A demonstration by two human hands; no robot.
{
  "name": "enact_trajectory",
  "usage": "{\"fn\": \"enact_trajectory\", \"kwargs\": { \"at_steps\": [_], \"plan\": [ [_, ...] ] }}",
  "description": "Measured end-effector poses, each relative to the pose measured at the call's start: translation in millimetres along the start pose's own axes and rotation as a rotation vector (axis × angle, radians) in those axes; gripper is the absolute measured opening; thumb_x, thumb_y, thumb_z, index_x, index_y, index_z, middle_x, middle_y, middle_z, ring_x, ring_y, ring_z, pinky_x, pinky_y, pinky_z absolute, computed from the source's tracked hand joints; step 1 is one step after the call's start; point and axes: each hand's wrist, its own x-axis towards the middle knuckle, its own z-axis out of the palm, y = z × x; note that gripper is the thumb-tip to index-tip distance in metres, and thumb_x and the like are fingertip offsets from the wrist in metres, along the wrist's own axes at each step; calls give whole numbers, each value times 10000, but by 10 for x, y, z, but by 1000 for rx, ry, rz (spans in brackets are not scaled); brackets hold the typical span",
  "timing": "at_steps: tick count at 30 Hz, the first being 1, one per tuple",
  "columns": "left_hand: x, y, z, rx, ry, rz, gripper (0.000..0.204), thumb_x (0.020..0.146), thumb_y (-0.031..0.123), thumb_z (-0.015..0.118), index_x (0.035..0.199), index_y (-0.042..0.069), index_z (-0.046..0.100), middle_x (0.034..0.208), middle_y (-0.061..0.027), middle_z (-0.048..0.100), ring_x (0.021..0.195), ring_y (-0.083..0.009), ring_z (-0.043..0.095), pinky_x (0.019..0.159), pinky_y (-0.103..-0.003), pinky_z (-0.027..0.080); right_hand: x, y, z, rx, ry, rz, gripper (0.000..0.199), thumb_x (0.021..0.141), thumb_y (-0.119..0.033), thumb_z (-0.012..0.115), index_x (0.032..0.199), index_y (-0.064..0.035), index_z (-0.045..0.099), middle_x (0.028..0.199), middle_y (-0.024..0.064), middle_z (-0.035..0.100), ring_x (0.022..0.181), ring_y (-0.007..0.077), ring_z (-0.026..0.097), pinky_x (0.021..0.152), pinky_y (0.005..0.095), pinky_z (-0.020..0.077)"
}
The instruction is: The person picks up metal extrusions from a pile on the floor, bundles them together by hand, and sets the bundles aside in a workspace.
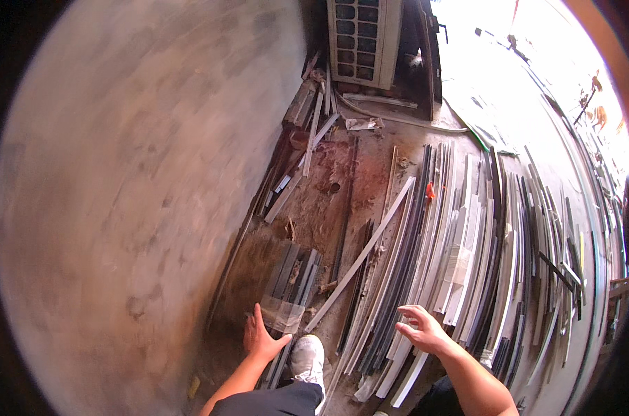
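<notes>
A bundle of dark grey metal strips (281,277), wrapped with clear tape (282,315), lies on the floor by the wall. At the bundle's near end is my left hand (261,342), its thumb and fingers spread. Whether its fingertips press on the bundle I cannot tell. My right hand (425,333) hangs over a wide spread of long strips (404,277), fingers slightly bent and apart, with nothing visible in it. Between the hands, one pale flat strip (363,256) lies slantwise across the floor.
My white shoe (307,357) stands beside the taped bundle. A stained wall (141,173) rises on the left. Farther off are a white slatted unit (364,41), a green hose (478,137) and scrap pieces (313,132). An orange piece (431,191) sits among the strips.
</notes>
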Motion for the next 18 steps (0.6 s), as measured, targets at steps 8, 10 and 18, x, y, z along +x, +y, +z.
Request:
{"fn": "enact_trajectory", "kwargs": {
  "at_steps": [8,10,18],
  "plan": [
    [1206,133,-278,-96,264,278,985,810,567,755,1520,25,339,1498,-283,391,1397,-446,372,1166,-520,299,-322,-148,-150,93,45,5,537,964,-330,681,1398,-49,537,1413,166,505,1328,289,514,1090,415,452],
    [1911,238,-321,-19,300,244,808,892,500,680,1487,29,399,1462,-267,441,1357,-447,412,1126,-515,348,-400,-234,-195,76,92,-4,513,951,-296,699,1371,-36,558,1389,168,525,1311,297,527,1079,408,457],
    [3935,765,-66,105,229,190,457,922,323,672,1275,44,589,1230,-175,623,1141,-372,605,911,-507,524,-656,57,-300,-62,358,146,482,866,-179,744,1284,2,589,1288,187,589,1215,347,592,1052,399,466]
  ]
}}
